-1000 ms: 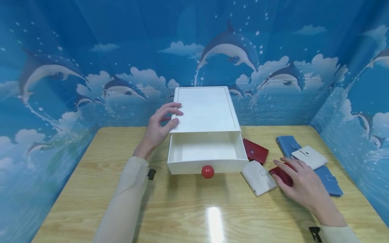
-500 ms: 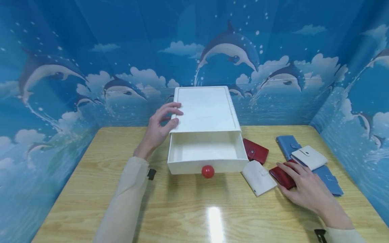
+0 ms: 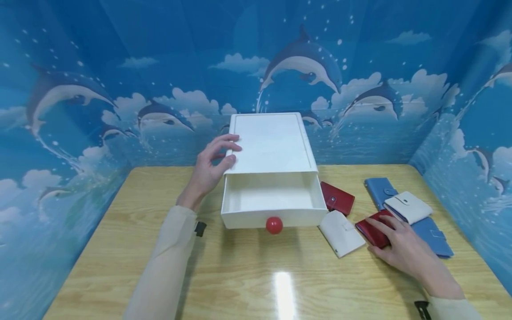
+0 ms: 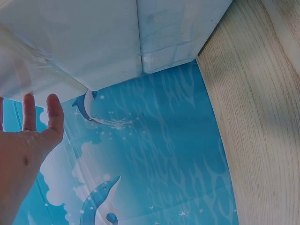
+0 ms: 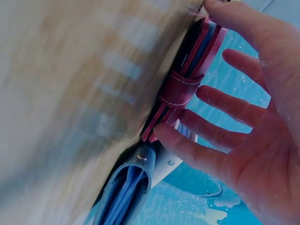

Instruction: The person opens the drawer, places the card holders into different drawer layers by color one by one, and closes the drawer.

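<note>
In the head view, my left hand (image 3: 208, 164) rests at the left edge of a white drawer box (image 3: 270, 142), fingers on its lid. The box's drawer (image 3: 274, 218) is pulled out with nothing inside and has a red round knob (image 3: 274, 225). My right hand (image 3: 408, 253) spreads over a red wallet (image 3: 374, 233) lying on the table; fingers touch its top and the thumb is by its near corner. From the right wrist view, the red wallet (image 5: 180, 91) shows edge-on with its snap strap, below the rather straight fingers.
A white wallet (image 3: 342, 234) and another red wallet (image 3: 338, 198) lie right of the drawer. Beyond my right hand are a blue wallet (image 3: 380, 191), a white wallet (image 3: 408, 206) and a second blue one (image 3: 432, 238), partly overlapping. A dolphin-print curtain (image 3: 256, 66) encloses the wooden table (image 3: 132, 231).
My right hand has shifted slightly right and lowered onto the red wallet, uncovering more of it. My left hand, the box and the drawer have stayed where they were.
</note>
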Demonstrator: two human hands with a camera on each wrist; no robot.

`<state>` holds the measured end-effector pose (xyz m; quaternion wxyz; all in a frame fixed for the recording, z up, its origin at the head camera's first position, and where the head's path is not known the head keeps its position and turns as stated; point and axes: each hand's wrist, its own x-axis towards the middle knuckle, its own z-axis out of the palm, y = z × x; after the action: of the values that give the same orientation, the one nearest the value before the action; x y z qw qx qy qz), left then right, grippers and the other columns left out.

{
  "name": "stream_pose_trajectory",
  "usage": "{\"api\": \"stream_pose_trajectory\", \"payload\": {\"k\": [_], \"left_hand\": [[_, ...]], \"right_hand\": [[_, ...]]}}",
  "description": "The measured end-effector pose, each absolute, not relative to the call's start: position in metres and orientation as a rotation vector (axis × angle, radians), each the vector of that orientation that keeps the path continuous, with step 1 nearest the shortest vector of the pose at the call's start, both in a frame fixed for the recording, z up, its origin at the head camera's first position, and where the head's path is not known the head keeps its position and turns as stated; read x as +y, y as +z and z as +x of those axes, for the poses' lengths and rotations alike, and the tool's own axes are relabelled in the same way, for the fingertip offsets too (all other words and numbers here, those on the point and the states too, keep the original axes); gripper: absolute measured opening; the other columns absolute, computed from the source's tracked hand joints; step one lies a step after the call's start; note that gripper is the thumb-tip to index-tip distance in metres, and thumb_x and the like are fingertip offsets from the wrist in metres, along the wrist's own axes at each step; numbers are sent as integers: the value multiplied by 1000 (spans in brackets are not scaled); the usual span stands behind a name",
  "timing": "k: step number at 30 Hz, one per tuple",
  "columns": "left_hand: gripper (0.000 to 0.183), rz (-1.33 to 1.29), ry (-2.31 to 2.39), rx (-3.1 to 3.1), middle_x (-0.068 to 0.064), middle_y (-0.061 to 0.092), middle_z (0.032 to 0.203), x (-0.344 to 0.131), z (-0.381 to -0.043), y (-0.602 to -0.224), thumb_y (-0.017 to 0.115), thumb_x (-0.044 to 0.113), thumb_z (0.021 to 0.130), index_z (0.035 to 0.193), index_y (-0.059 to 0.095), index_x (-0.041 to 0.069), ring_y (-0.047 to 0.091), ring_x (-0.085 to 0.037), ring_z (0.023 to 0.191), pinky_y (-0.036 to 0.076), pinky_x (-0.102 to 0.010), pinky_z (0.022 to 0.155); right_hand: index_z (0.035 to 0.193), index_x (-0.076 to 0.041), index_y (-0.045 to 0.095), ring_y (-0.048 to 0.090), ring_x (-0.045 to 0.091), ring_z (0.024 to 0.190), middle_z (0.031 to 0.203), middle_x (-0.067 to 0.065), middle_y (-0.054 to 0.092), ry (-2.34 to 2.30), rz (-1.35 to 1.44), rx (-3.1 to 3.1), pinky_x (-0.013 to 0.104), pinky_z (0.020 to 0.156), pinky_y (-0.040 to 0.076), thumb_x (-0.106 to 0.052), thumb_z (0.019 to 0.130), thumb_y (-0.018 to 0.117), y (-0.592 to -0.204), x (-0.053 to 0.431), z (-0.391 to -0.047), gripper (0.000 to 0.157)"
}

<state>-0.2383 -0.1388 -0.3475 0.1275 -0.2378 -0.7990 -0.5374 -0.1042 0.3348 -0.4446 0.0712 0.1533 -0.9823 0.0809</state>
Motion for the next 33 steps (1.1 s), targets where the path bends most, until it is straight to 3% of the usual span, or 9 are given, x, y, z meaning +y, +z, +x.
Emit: {"api": "stream_pose_trajectory", "payload": {"k": [9, 14, 19, 24, 33], "left_hand": [[23, -691, -1555, -2330, 9, 55, 148, -139, -238, -346, 60, 29, 99, 116, 70, 18, 43, -13, 144, 41, -56, 112], [22, -693, -1553, -2335, 10, 55, 149, -139, -238, -346, 61, 29, 99, 116, 70, 19, 42, -13, 144, 42, -55, 112], [22, -683, -1556, -2337, 11, 55, 148, -139, -237, -346, 61, 29, 98, 116, 70, 20, 42, -12, 144, 42, -56, 112], [23, -677, -1561, -2339, 10, 55, 148, -139, -237, -347, 61, 29, 98, 116, 70, 19, 42, -13, 144, 41, -56, 112], [21, -682, -1563, -2333, 12, 55, 148, -139, -237, -347, 61, 29, 98, 116, 70, 21, 42, -11, 144, 42, -54, 112]], "right_hand": [[139, -11, 61, 53, 58, 112, 131, 32, 53, 231, 404, -3052, 72, 79, 53, -20, 75, 81, -444, 331, -105, 68], [141, -11, 59, 56, 55, 108, 133, 33, 50, 250, 395, -3098, 68, 78, 54, -18, 77, 77, -440, 331, -101, 67], [145, -15, 55, 63, 46, 98, 133, 31, 52, 266, 430, -3034, 60, 74, 56, -13, 81, 71, -437, 331, -97, 67], [141, -18, 58, 63, 31, 77, 129, 27, 54, 269, 455, -2915, 48, 62, 54, -8, 81, 68, -437, 329, -94, 62], [138, -12, 58, 59, 26, 62, 124, 28, 58, 221, 429, -2843, 47, 52, 52, -4, 84, 68, -431, 327, -94, 55]]}}
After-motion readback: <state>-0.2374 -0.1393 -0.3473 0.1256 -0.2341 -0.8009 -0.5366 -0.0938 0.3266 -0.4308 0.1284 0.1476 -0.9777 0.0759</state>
